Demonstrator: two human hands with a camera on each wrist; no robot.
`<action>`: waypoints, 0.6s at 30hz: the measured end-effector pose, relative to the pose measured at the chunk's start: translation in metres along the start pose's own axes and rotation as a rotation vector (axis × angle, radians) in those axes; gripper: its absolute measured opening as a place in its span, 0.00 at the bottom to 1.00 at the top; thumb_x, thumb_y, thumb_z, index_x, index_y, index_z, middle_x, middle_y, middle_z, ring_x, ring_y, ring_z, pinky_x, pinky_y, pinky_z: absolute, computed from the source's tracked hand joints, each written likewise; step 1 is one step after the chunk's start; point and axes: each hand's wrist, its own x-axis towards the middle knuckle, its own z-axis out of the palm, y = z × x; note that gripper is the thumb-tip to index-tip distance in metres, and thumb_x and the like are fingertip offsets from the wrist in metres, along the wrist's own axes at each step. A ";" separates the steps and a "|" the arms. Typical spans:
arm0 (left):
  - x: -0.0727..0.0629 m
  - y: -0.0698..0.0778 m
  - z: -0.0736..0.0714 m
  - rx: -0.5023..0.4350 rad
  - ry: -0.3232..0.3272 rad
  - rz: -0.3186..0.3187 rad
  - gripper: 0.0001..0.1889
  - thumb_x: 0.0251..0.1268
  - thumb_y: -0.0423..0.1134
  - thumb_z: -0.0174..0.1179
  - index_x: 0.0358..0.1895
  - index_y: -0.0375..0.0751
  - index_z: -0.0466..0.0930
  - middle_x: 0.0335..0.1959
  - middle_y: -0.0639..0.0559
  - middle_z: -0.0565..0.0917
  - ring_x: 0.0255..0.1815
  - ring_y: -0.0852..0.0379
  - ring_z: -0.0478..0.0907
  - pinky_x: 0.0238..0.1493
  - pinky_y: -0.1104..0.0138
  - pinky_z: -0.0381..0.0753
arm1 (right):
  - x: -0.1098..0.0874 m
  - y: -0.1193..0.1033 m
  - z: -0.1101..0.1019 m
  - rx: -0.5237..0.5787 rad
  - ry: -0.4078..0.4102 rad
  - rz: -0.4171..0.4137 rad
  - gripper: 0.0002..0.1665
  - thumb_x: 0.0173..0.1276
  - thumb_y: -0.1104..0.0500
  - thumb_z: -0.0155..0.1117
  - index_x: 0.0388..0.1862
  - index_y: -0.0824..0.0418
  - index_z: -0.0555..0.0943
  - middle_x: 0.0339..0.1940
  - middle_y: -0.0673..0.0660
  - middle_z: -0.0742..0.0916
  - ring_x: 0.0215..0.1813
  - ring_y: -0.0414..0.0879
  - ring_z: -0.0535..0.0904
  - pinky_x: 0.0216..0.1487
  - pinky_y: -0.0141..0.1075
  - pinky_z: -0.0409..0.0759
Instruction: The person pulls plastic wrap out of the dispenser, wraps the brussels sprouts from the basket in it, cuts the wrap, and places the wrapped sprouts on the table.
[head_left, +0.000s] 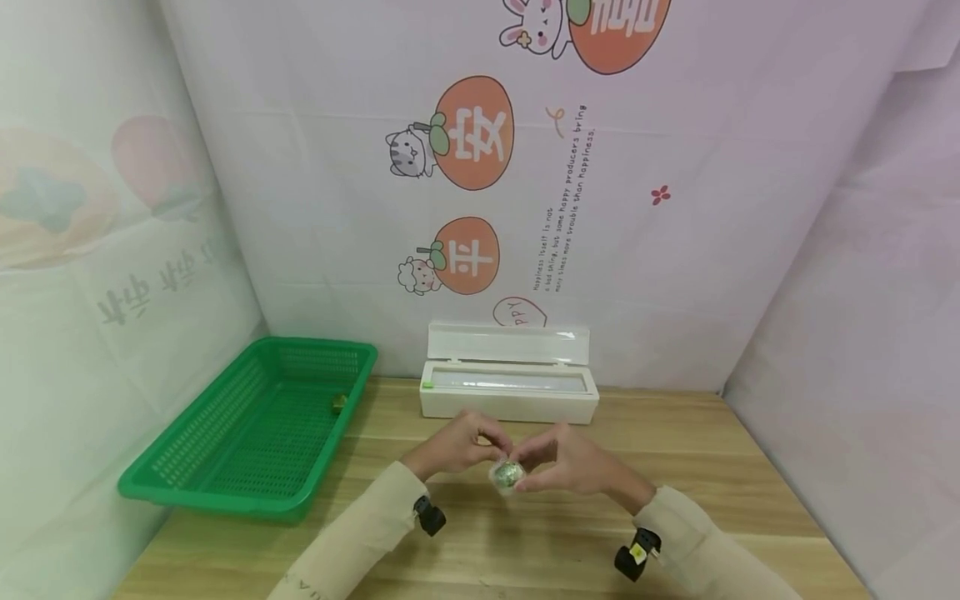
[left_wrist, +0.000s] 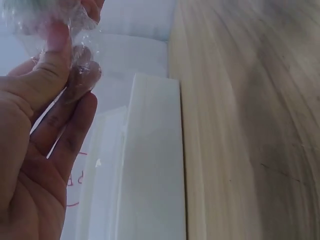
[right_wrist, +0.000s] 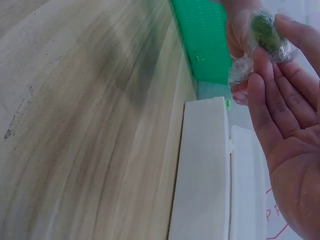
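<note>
A small round green thing, wrapped in clear plastic film, is held up between both hands in front of me. Its exact kind is hidden by the crinkled wrap. My left hand pinches the film at the thing's left side between thumb and fingers. From the other side, my right hand grips the wrapped thing with its thumb and fingertips. Just behind the hands stands a long white cling film dispenser, its clear lid raised.
To the left sits a green plastic basket with slotted walls. Inside it, near the right wall, lies one small shiny wrapped thing. The wooden table meets printed white cloth walls at the back and sides.
</note>
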 end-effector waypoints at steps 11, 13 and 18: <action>-0.026 -0.004 -0.001 0.274 0.245 -0.151 0.13 0.65 0.39 0.75 0.49 0.39 0.88 0.45 0.50 0.91 0.45 0.59 0.87 0.50 0.66 0.89 | -0.009 0.018 -0.004 -0.029 0.250 0.314 0.19 0.70 0.53 0.76 0.54 0.63 0.88 0.46 0.60 0.93 0.43 0.45 0.91 0.44 0.36 0.91; -0.029 0.003 0.003 0.232 0.268 -0.169 0.10 0.65 0.39 0.75 0.44 0.39 0.89 0.39 0.52 0.91 0.38 0.63 0.86 0.44 0.69 0.88 | -0.008 0.018 -0.005 -0.043 0.284 0.326 0.20 0.70 0.53 0.76 0.54 0.64 0.88 0.46 0.60 0.93 0.43 0.43 0.91 0.45 0.33 0.90; -0.029 0.020 0.016 0.059 0.285 -0.308 0.14 0.68 0.42 0.74 0.50 0.39 0.90 0.40 0.51 0.93 0.39 0.66 0.87 0.45 0.71 0.88 | -0.002 0.018 -0.003 -0.040 0.343 0.323 0.21 0.67 0.53 0.79 0.53 0.63 0.88 0.46 0.60 0.93 0.44 0.43 0.91 0.45 0.32 0.90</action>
